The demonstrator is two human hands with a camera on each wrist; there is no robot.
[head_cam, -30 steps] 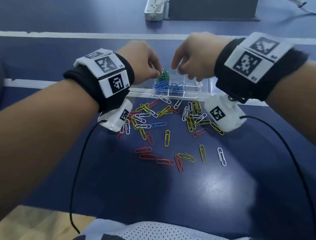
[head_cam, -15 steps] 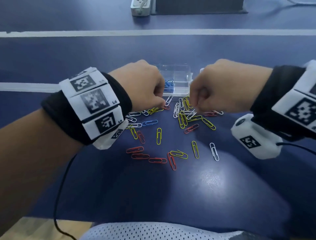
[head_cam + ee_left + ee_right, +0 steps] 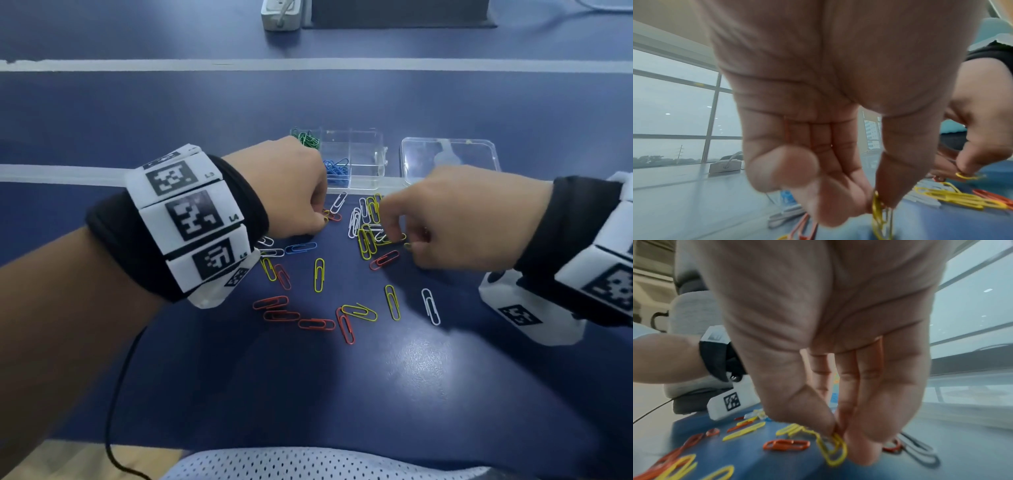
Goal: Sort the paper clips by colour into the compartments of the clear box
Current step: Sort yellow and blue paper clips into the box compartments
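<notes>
Your left hand (image 3: 818, 113) pinches a yellow paper clip (image 3: 878, 216) between thumb and fingertips, low over the counter (image 3: 376, 394). Your right hand (image 3: 838, 345) pinches another yellow clip (image 3: 833, 450) among the loose clips (image 3: 318, 323). Just beyond them sits the clear box (image 3: 363, 161), green and blue clips inside.

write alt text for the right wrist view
The right hand pinches a yellow paper clip off the blue table between thumb and fingertips. Orange, yellow and white clips lie scattered around it.
</notes>
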